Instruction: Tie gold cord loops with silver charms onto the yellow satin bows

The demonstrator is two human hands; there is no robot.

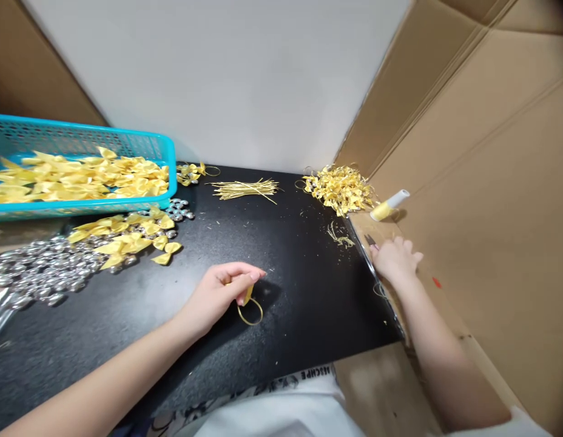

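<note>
My left hand [224,291] is closed in a pinch above the black tabletop, holding a yellow ribbon bow [247,295]. Most of the bow is hidden by the fingers. From it hangs a thin gold wire loop [250,321], bent into a ring. At the right, over the cardboard beside the table edge, my right hand [395,260] is closed over a small pair of snips [370,240]. Only their dark pointed tip shows; the palm covers the handles.
A turquoise basket [81,207] of yellow bows stands at left. Silver beads [45,267] and loose bows [127,243] lie before it. Gold wires [245,189] lie at the back, near a pile of finished bows [338,188], wire scraps [340,235] and a yellow-white tube [389,205]. Cardboard walls [482,152] rise at right.
</note>
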